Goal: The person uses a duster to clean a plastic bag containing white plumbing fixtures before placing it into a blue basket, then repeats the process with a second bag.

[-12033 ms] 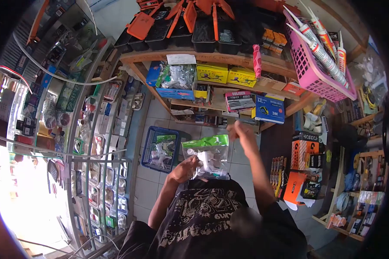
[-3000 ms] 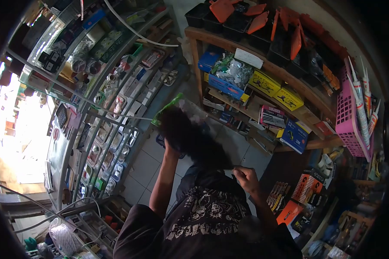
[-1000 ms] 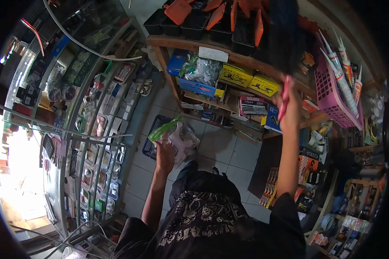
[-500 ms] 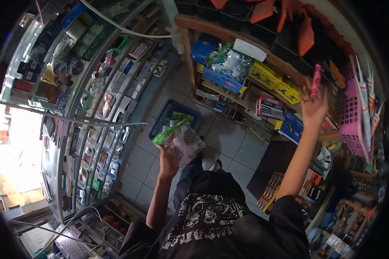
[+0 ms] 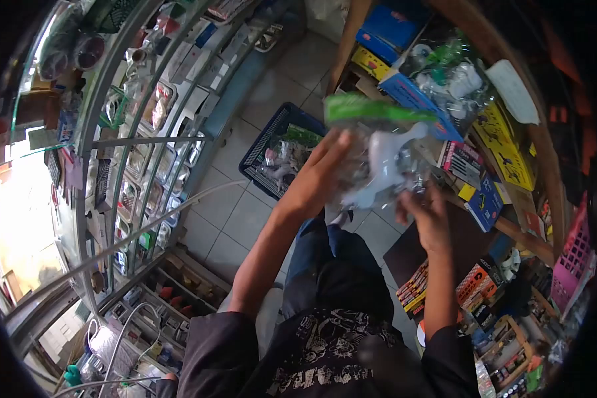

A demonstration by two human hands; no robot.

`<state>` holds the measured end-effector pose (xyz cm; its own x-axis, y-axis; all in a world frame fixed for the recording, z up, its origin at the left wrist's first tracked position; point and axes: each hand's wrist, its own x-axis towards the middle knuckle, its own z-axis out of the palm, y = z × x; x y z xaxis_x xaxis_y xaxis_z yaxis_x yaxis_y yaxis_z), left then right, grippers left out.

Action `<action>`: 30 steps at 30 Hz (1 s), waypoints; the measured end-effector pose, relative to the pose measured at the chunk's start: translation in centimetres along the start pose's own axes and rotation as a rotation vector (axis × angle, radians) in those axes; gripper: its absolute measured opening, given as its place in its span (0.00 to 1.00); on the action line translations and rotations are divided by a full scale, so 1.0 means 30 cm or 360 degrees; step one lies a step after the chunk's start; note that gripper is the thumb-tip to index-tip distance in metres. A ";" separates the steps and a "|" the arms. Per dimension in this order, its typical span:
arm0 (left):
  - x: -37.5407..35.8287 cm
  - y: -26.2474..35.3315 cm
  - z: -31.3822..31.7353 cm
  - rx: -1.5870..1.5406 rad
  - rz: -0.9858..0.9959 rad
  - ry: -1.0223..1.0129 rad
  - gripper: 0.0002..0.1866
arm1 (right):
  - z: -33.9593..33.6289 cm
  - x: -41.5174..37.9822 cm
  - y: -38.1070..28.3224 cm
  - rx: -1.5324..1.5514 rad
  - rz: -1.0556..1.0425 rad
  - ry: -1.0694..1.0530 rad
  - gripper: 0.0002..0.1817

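Observation:
In the head view, a clear plastic bag [image 5: 383, 162] with a bright green top strip hangs in front of me, white plastic pieces showing inside. My left hand [image 5: 320, 171] is closed on its left side, the fingers lying near the green strip. At the bag's lower right corner is my right hand [image 5: 423, 213], with fingers bent against the plastic; motion blurs them a little. Below and to the left of the bag, a dark blue basket [image 5: 251, 161] on the tiled floor holds similar clear and green packets.
Glass shelves [image 5: 146, 142] full of small goods line the left. On the right, a wooden shelf [image 5: 534, 242] carries a blue box [image 5: 414, 99] of packets and yellow boxes [image 5: 504, 149]. A pink basket [image 5: 572, 262] stands at the far right.
My right hand has come down from the upper shelf to the bag; the pink object seen at it before no longer shows. My left hand has raised the bag up and rightward.

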<state>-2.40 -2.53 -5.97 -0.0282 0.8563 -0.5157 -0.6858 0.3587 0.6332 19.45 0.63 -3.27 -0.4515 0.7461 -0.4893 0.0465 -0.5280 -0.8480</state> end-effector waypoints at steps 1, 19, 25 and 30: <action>0.014 0.028 0.009 -0.0014 -0.0016 0.0012 0.33 | 0.002 0.019 -0.018 0.0068 -0.0043 0.0212 0.26; 0.560 0.263 0.248 -0.0200 0.0503 -0.0351 0.23 | -0.091 0.210 -0.143 -0.0337 -0.0458 0.0870 0.23; 0.764 0.348 0.408 0.0173 0.0420 -0.0555 0.17 | -0.112 0.197 -0.132 -0.0427 -0.0584 0.1090 0.21; 0.920 0.332 0.498 0.0398 0.0415 -0.0684 0.14 | -0.128 0.213 -0.136 -0.0414 -0.0681 0.1187 0.20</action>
<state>0.87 30.24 -5.27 0.1613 0.9840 -0.0752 -0.5009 0.1473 0.8529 19.79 9.12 -3.72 0.2150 0.9754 -0.0494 0.2486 -0.1036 -0.9630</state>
